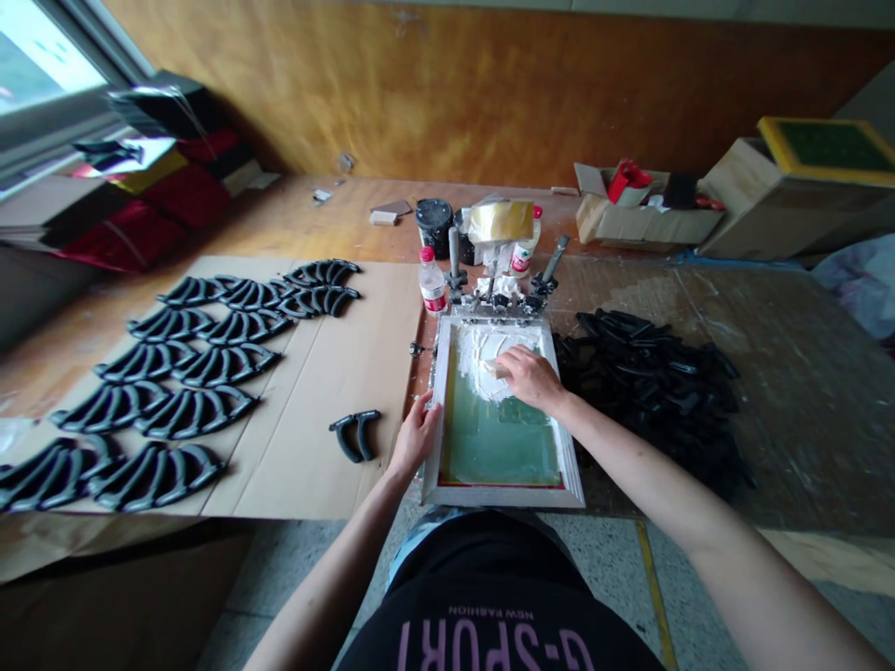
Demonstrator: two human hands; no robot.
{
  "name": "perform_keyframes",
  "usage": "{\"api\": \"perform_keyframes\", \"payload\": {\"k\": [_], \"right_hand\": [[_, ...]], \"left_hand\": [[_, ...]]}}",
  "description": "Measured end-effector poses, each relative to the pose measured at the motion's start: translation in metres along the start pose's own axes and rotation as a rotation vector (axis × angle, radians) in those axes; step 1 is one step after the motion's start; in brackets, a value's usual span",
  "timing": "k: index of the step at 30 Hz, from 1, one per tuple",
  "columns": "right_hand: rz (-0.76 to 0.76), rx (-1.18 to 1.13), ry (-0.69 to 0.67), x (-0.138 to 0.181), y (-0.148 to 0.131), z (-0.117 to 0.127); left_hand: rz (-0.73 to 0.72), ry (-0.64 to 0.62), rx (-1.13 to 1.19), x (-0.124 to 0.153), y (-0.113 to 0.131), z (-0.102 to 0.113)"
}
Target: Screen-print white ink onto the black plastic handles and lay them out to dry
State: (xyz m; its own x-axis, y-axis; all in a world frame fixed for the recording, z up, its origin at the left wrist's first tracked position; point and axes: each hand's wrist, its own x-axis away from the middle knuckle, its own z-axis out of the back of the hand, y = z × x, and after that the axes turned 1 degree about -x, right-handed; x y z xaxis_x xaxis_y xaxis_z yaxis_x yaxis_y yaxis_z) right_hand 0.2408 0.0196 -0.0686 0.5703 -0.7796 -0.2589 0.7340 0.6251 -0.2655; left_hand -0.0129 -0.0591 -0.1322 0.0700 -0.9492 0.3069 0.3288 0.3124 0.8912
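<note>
Head | right hand mostly hides held tool | black pile indistinct

frame is silver | mesh inside frame is green | paste inside frame is white | pieces left of frame are black | pile right of frame is black | cap behind frame is red

In the centre, the right hand hides most of the small scraper it grips. Beside it, whether the left hand's fingers reach under the frame cannot be told. Right of centre, a black pile blurs together. The window, upper left, runs out of the picture. The bottle's fine print is too small to read.
</note>
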Motion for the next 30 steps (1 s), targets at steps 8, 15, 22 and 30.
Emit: {"api": "perform_keyframes", "payload": {"k": [8,15,22,30], "right_hand": [[0.068,-0.03,-0.047,0.006,-0.003,0.007],[-0.379,0.002,0.156,-0.058,0.055,0.043],[-0.659,-0.113,0.293,0.015,0.1,0.037],[-0.338,-0.001,0.054,0.026,0.013,-0.033]], "left_hand": [[0.028,-0.004,0.103,0.004,0.013,0.005],[0.017,-0.02,0.251,0.019,0.074,0.03],[-0.278,0.046,0.511,-0.009,0.144,0.035],[0.072,-0.066,0.652,0.002,0.119,-0.02]]}}
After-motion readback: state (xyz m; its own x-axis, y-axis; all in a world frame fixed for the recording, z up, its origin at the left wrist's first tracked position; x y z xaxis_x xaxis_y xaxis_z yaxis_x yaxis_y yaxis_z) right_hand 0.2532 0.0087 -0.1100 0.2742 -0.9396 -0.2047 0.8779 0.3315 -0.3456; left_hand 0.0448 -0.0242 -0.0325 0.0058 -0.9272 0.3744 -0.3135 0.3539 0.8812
